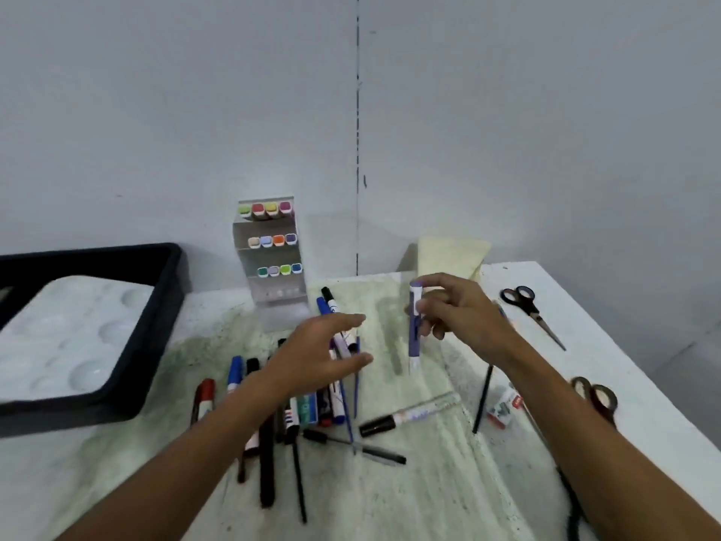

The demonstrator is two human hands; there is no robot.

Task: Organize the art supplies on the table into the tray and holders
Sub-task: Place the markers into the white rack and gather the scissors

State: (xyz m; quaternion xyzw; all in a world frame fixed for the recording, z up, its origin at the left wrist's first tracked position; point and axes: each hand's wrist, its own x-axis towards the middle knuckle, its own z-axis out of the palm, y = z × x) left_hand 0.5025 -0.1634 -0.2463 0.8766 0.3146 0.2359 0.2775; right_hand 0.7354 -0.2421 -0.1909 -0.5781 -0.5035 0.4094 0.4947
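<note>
The right hand [460, 312] pinches a purple marker [414, 328] upright above the table [429, 482] middle, near the far edge. The left hand [316, 355], fingers straight and holding nothing, hovers over the pile of pens [296, 411]. The marker holder [273, 263] stands at the far edge, and the black tray [156, 318] is at the left edge.

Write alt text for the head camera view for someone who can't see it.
A person's right hand holds a purple marker upright above a table while the open left hand hovers over scattered pens. A black tray sits left, a clear marker holder behind.
</note>
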